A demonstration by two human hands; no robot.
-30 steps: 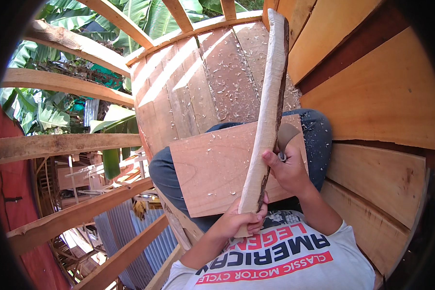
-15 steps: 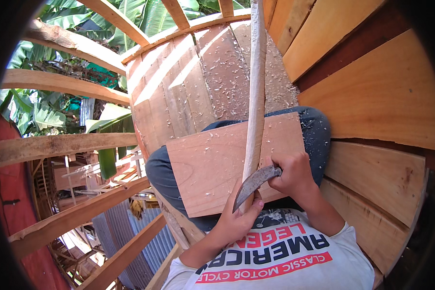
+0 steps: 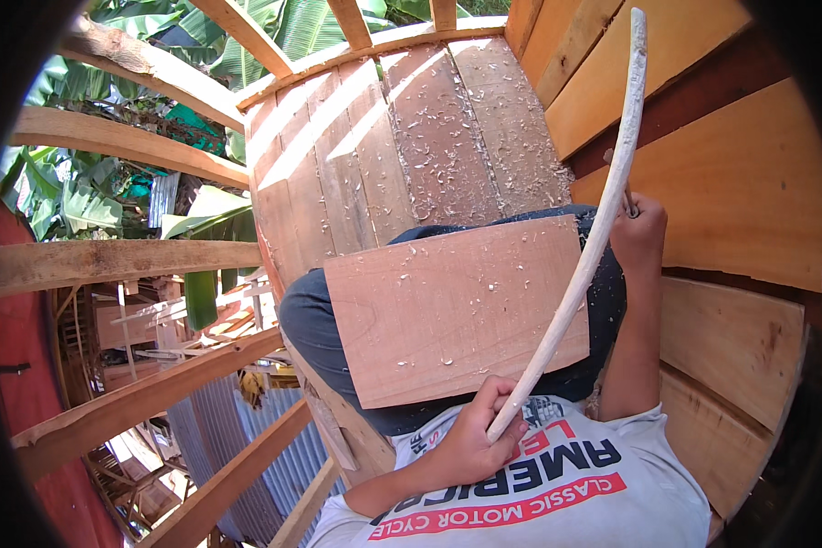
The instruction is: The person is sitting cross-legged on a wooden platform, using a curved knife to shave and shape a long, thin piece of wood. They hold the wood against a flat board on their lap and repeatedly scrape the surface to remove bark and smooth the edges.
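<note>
A long, pale, peeled wooden stick [image 3: 583,290], slightly curved, slants from my lap up toward the upper right. My left hand [image 3: 486,434] is closed around its lower end, close to my shirt. Out to the right, by the plank wall, my right hand [image 3: 638,228] is closed on a curved knife [image 3: 628,199]. The stick passes in front of this knife and hides most of its blade. Across my crossed legs lies a flat wooden board [image 3: 447,315], sprinkled with small shavings.
Plank flooring [image 3: 411,137] ahead is littered with wood shavings. Wooden plank walls [image 3: 731,173] rise on the right. Spaced wooden rails [image 3: 119,260] run along the left, with banana leaves and corrugated metal sheets [image 3: 237,447] beyond them.
The stick has swung from upright to a rightward slant, its lower end now nearer my shirt. My right hand has carried the knife away from the stick's lower end, up and right.
</note>
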